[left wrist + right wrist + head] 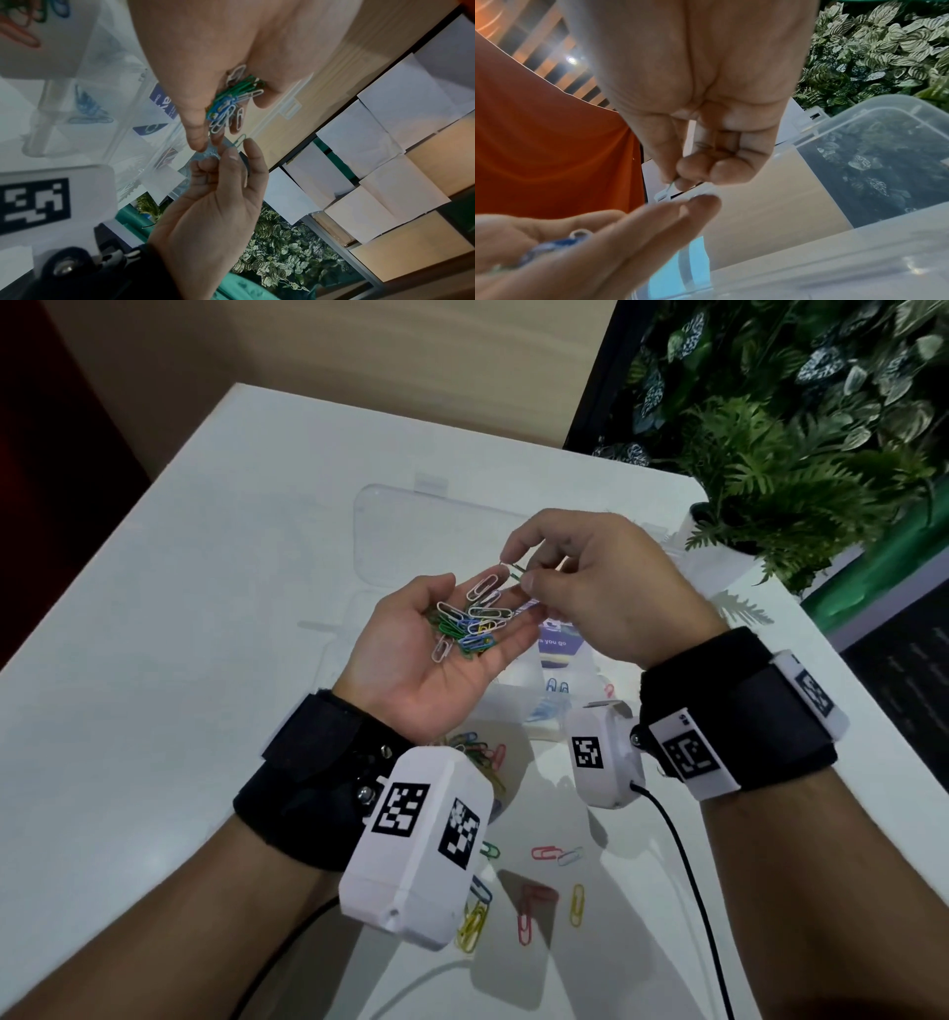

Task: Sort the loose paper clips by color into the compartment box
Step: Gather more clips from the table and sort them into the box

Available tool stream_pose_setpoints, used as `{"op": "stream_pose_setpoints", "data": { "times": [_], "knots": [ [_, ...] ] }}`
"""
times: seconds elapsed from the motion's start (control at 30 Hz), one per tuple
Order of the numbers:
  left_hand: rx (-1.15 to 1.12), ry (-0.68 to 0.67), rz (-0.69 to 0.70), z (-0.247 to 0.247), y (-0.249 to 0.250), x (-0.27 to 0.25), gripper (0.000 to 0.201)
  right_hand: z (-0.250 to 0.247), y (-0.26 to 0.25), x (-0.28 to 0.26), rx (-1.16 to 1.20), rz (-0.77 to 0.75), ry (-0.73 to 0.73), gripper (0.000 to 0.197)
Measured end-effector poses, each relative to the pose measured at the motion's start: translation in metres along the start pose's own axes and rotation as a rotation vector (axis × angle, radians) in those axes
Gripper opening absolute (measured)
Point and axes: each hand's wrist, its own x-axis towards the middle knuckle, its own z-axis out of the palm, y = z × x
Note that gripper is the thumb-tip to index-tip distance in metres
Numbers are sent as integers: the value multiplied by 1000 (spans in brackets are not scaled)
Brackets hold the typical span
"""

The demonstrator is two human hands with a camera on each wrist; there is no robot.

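My left hand (480,608) lies palm up above the clear compartment box (513,708) and cups a heap of white, green and blue paper clips (475,621). Just beyond that hand's fingers, my right hand (517,568) pinches one green paper clip (511,570) between thumb and forefinger. The left wrist view shows the same heap (231,101) and the pinched green clip (240,140). One compartment holds blue clips (552,698). More loose clips (475,749) of mixed colours lie on the white table near my wrists, partly hidden by the wrist cameras.
The box's clear lid (390,521) lies open on the far side. A purple printed card (557,644) lies in the box. Potted plants (770,469) crowd the table's far right corner. A black cable (683,865) trails from my right wrist.
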Motion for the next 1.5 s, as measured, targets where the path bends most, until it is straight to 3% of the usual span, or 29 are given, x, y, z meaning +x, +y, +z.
{"op": "stream_pose_setpoints", "data": {
  "times": [0.27, 0.53, 0.7, 0.83, 1.27, 1.5],
  "knots": [
    [9, 7, 22, 5, 9, -23, 35, 3, -15, -3, -74, -54, -1, 23],
    [9, 51, 47, 10, 16, -38, 26, 11, -27, -6, -309, -120, -60, 14],
    [7, 115, 51, 10, 24, -35, 32, 15, -34, 5, -420, -147, -90, 15],
    [52, 114, 47, 9, 29, -31, 45, 15, -36, 10, -409, -128, -86, 12],
    [60, 79, 14, 2, 25, -27, 44, 19, -36, 12, -406, -79, -208, 10],
    [84, 95, 23, 5, 28, -29, 46, 15, -44, 11, -351, -131, -45, 7]
  ]
}}
